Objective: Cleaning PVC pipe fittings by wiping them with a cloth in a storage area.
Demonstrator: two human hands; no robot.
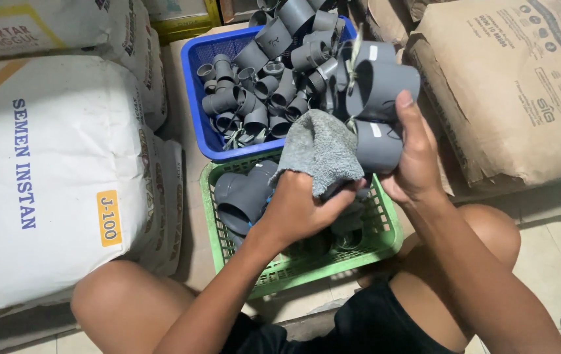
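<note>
Left hand [297, 206] is gripping a grey cloth [320, 149], fingers closed around it, pressing it against a large grey fitting [377, 108]. Right hand [417, 154] is clasping that fitting from its right side, thumb lying over the top, holding it up above the green basket [385, 239]. More large fittings [244, 193] are lying in the green basket. The blue basket [196, 98] just behind is holding many small fittings [261, 85]. Sacks [58, 170] are standing on both sides.
</note>
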